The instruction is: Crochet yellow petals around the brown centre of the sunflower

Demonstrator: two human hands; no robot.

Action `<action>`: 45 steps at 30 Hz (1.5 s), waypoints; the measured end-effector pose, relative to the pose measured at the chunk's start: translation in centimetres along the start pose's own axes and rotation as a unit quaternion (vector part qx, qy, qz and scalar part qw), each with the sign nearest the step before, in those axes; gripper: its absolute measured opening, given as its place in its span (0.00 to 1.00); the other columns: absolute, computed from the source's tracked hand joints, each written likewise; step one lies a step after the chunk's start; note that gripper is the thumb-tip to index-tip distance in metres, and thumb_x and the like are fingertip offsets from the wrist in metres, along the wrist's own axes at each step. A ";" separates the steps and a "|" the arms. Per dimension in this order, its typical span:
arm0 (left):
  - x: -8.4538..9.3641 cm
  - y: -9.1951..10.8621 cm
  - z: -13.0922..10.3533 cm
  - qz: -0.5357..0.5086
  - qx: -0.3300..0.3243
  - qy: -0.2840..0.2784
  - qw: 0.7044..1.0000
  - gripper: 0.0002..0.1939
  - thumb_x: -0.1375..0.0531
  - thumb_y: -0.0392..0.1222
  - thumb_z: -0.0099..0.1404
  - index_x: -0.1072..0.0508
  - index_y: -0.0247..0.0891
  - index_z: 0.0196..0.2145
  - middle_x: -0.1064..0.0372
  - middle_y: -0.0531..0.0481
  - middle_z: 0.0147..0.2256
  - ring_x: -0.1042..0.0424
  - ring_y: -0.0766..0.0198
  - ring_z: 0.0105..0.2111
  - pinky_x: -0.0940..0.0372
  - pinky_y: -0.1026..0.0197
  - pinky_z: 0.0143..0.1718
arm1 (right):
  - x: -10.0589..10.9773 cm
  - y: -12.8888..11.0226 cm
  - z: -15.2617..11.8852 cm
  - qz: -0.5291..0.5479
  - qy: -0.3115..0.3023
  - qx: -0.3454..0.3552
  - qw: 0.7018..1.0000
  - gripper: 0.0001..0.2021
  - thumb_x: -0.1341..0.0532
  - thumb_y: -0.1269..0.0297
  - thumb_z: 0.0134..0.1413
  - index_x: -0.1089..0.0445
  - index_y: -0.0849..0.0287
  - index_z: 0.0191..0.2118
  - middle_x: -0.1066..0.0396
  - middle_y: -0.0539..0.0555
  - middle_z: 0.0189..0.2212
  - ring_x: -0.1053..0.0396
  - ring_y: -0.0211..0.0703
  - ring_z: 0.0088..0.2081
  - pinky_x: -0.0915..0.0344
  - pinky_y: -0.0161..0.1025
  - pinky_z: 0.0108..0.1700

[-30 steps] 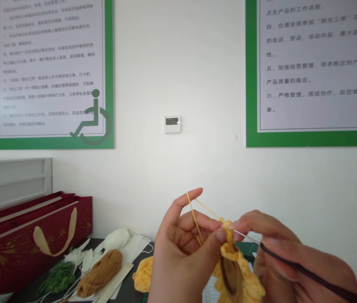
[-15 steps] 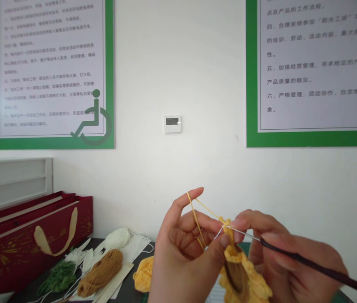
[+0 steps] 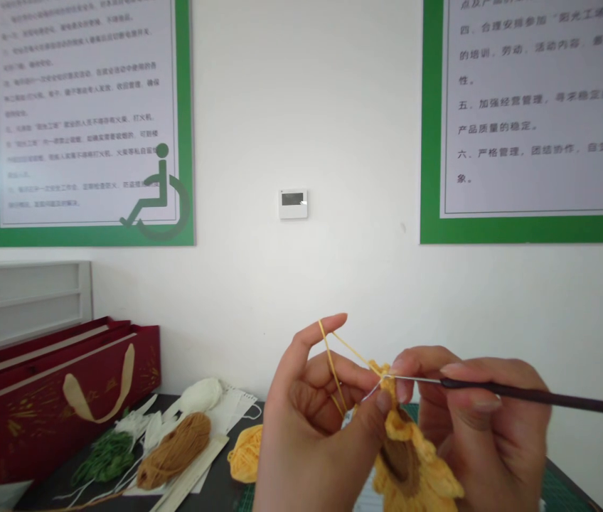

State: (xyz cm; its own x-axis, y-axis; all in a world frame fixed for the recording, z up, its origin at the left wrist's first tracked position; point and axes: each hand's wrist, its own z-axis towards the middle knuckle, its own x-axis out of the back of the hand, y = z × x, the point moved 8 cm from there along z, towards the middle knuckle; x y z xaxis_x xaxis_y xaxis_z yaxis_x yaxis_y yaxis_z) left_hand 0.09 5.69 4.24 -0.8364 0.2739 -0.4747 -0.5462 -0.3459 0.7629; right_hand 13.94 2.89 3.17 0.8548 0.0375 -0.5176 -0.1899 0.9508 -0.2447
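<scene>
Pinched between the thumb and fingers of my left hand [image 3: 317, 419] is a crocheted flower [image 3: 423, 469] with yellow petals and a brown centre. A strand of yellow yarn [image 3: 352, 346] loops over my raised left index finger and runs down to the top edge of the flower. My right hand [image 3: 486, 419] grips a crochet hook [image 3: 520, 392] with a dark handle and a thin metal shaft. The hook's tip meets the yellow stitches beside my left thumb. Part of the flower is covered by my fingers.
On the dark table at left lie a yellow yarn ball [image 3: 245, 454], a brown skein [image 3: 176, 449], green yarn [image 3: 104, 457] and white yarn [image 3: 201, 393]. Red gift bags [image 3: 40, 419] stand behind. A green cutting mat [image 3: 565, 491] lies under my hands.
The hook's handle has swung up from a downward slant to nearly level, and my right hand has shifted with it. My left hand keeps its hold. The view has shifted slightly.
</scene>
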 end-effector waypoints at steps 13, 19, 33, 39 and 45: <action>0.1 -0.4 0.1 -0.014 0.023 0.007 1.000 0.36 0.24 0.29 0.50 0.29 0.36 0.56 0.24 0.55 0.25 0.22 0.62 0.26 0.29 0.64 0.31 | -0.2 -1.0 1.2 -0.014 -0.085 0.037 0.996 0.02 0.41 0.65 0.70 0.30 0.53 0.44 0.20 0.52 0.35 0.24 0.40 0.32 0.27 0.37 0.32; -0.4 -0.3 0.1 -0.014 0.020 -0.011 1.000 0.33 0.26 0.29 0.53 0.29 0.37 0.56 0.25 0.56 0.25 0.21 0.61 0.27 0.28 0.63 0.31 | 0.2 -1.8 1.2 -0.042 -0.060 0.090 0.993 0.04 0.38 0.71 0.66 0.28 0.56 0.44 0.19 0.53 0.35 0.21 0.43 0.35 0.28 0.38 0.31; -0.1 -0.8 0.5 -0.002 0.037 -0.034 0.999 0.37 0.26 0.27 0.53 0.31 0.36 0.59 0.25 0.55 0.27 0.30 0.68 0.24 0.35 0.64 0.29 | 0.4 -1.0 1.0 -0.053 -0.064 0.020 0.996 0.04 0.43 0.66 0.71 0.31 0.54 0.45 0.22 0.52 0.37 0.25 0.38 0.30 0.27 0.38 0.32; 0.0 -1.0 0.5 -0.007 0.036 -0.026 0.999 0.36 0.26 0.28 0.52 0.29 0.37 0.57 0.25 0.54 0.27 0.27 0.64 0.26 0.33 0.62 0.30 | 0.6 -0.9 1.1 -0.059 -0.082 0.003 0.995 0.05 0.45 0.66 0.72 0.32 0.54 0.45 0.21 0.53 0.36 0.25 0.39 0.30 0.27 0.39 0.32; 0.3 -0.7 0.4 0.004 0.029 -0.004 1.000 0.34 0.25 0.28 0.51 0.27 0.37 0.55 0.24 0.53 0.27 0.28 0.66 0.24 0.33 0.64 0.28 | 0.6 -1.0 1.3 -0.051 -0.106 0.008 0.993 0.06 0.47 0.68 0.72 0.32 0.54 0.46 0.22 0.52 0.36 0.24 0.39 0.31 0.26 0.38 0.32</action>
State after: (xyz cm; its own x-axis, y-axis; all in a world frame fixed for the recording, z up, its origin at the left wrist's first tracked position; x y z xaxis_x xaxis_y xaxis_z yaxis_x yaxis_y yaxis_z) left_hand 0.23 6.37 3.71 -0.8400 0.2786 -0.4656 -0.5364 -0.2963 0.7903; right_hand 15.25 2.32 4.16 0.9523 0.0026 -0.3051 -0.0901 0.9577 -0.2732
